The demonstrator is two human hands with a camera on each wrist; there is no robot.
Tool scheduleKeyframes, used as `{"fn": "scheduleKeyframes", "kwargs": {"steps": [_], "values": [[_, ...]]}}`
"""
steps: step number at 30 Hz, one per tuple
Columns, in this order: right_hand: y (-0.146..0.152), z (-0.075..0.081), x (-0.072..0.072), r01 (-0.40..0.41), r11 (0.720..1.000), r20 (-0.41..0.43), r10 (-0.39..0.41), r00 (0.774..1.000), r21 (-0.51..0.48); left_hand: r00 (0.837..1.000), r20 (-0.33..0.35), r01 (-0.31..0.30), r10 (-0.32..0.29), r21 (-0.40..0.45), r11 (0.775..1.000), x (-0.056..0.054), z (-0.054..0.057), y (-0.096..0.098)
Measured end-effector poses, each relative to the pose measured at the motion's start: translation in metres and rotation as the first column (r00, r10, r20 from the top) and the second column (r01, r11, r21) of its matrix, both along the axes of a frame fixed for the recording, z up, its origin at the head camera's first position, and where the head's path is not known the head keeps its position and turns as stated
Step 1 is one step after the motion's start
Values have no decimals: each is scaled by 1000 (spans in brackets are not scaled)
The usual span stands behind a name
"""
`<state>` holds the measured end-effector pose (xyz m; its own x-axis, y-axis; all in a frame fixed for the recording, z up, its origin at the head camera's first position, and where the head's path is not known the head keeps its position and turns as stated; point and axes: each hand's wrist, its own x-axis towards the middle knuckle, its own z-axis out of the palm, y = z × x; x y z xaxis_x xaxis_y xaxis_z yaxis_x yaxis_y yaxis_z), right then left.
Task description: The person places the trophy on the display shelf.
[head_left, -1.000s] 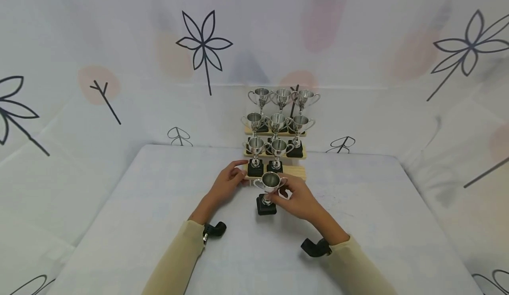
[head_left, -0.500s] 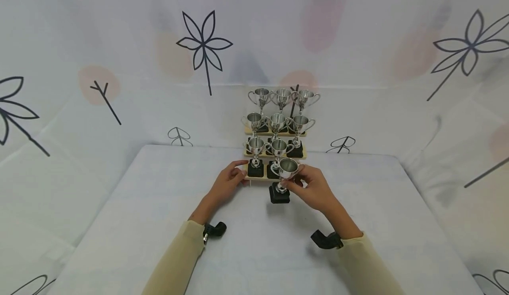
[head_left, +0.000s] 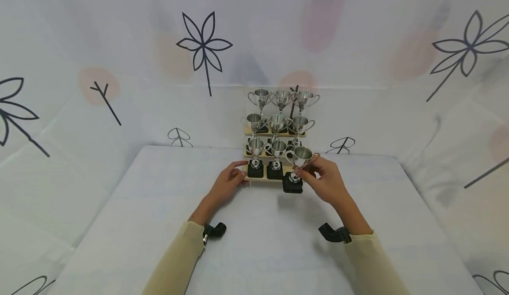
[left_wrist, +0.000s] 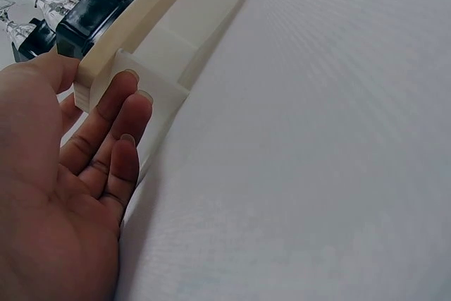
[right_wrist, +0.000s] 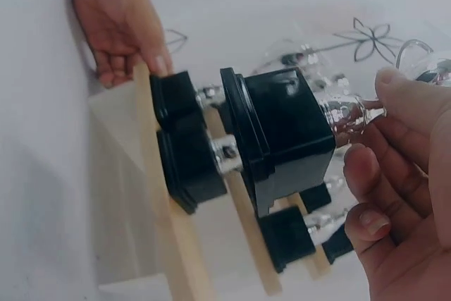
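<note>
My right hand (head_left: 327,180) pinches the stem of a small silver trophy cup (head_left: 301,157) with a square black base (right_wrist: 289,135). The cup is tilted, its base in front of the right part of the lowest shelf (head_left: 264,179) of a tiered wooden display stand. In the right wrist view, that base hangs apart from the shelf board (right_wrist: 180,252). My left hand (head_left: 226,183) holds the shelf's left end; in the left wrist view its thumb and fingertips (left_wrist: 144,96) lie about the wooden edge (left_wrist: 134,15). Two trophies (head_left: 256,148) stand upright on this shelf.
Behind, the upper shelves (head_left: 247,130) carry several more silver trophies (head_left: 277,122) in rows. The stand is at the back of a white-covered table (head_left: 254,242), close to a patterned backdrop (head_left: 131,43). Its white supports (left_wrist: 165,54) show beneath the shelf.
My right hand has carried the trophy rightward and farther back, from in front of the stand to the lowest shelf's right part. My left hand has stayed at the shelf's end.
</note>
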<state>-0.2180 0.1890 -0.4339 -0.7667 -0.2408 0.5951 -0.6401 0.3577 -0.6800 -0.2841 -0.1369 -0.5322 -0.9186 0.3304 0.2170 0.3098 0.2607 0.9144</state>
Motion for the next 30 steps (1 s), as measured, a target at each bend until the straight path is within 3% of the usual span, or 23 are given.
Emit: {"fn": "scheduleKeyframes", "kwargs": {"steps": [12, 22, 30], "values": [[0, -1, -7, 136, 990, -3, -136, 991, 47, 1000, -3, -7, 7, 4, 1000, -2, -1, 1], [4, -19, -22, 138, 990, 91, -138, 986, 10, 1000, 1, -8, 8, -29, 1000, 0, 0, -1], [5, -28, -29, 168, 985, 114, -170, 979, 29, 1000, -4, -4, 4, -2, 1000, -2, -2, 0]]}}
